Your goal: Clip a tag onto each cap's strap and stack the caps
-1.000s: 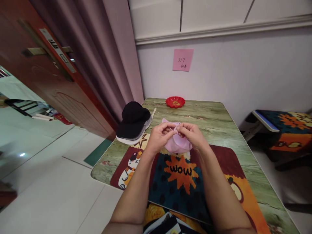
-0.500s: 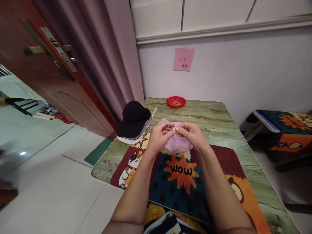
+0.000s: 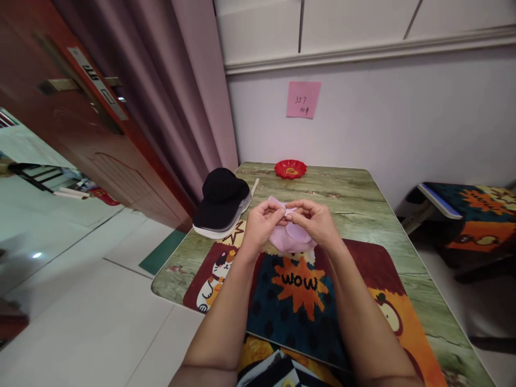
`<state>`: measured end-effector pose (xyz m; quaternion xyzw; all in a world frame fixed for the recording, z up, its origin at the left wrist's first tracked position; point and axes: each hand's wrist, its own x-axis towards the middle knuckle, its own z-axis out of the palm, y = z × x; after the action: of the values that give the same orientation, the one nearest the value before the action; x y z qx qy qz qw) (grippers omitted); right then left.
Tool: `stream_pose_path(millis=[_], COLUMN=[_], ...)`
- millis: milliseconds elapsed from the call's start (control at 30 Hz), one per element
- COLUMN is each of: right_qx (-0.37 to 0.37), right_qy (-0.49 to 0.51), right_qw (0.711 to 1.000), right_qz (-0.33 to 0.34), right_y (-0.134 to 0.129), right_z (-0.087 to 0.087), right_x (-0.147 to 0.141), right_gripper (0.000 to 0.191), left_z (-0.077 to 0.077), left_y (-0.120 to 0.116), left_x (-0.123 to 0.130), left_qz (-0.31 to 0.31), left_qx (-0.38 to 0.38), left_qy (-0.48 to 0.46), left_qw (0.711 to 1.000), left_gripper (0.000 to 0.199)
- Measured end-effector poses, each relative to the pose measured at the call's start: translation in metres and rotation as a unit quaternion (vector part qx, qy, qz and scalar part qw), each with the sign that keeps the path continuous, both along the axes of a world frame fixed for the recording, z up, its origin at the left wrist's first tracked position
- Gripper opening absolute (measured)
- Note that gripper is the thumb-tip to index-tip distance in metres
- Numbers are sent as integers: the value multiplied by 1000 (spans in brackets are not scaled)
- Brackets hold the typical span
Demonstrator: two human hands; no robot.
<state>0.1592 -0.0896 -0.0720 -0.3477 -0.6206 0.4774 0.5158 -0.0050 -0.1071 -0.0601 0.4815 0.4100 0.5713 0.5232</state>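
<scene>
As both hands (image 3: 260, 221) (image 3: 317, 219) pinch pink fabric (image 3: 293, 240), cap (image 3: 220, 194) nearby, dish (image 3: 291, 169) beyond

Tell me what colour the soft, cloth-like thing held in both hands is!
The soft, cloth-like thing is pale pinkish-lilac; the head view shows it best.

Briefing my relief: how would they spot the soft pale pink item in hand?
Find the green wood-grain table, then its multicoloured mat printed WOW. Beyond that word, bare left hand and right hand hold the pale pink item; unlike the black cloth cap and red scalloped dish, it's held.
</scene>
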Motion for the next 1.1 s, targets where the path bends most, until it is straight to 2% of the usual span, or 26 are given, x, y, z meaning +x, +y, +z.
stream_pose_path(millis=[200, 333, 433, 633, 800, 867, 1000, 1100], right_qx=[83, 149, 170, 154, 128, 118, 93, 51], right_qy=[-118, -223, -264, -255, -251, -239, -180, -100], right_qw=[989, 961, 946, 951, 957, 963, 979, 993], right_qz=[-27, -65, -81, -84, -61, -47, -10, 34], right_y=[-1, -5, -8, -9, -6, -5, -4, -3], right_z=[0, 6, 10, 12, 9, 8, 5, 2], right_x=[2, 1, -2, -1, 6, 8, 8, 6], right_gripper=[29, 21, 15, 14, 16, 16, 28, 27], left_z=[3, 0, -3, -4, -1, 0, 3, 4], left_y=[-4, -5, -3, -1, -1, -2, -5, -7], left_x=[-1, -2, -2, -3, -6, -7, -7, -6], left_qz=[4, 17, 27, 14, 71, 76, 43, -32], left_qx=[-23, -34, -35, -30, -32, -35, -35, -33], left_qy=[18, 24, 27, 18, 7, 2, 19, 55], left_qw=[1000, 999, 999, 999, 997, 997, 998, 997], left_gripper=[30, 27, 25, 25, 17, 16, 21, 26])
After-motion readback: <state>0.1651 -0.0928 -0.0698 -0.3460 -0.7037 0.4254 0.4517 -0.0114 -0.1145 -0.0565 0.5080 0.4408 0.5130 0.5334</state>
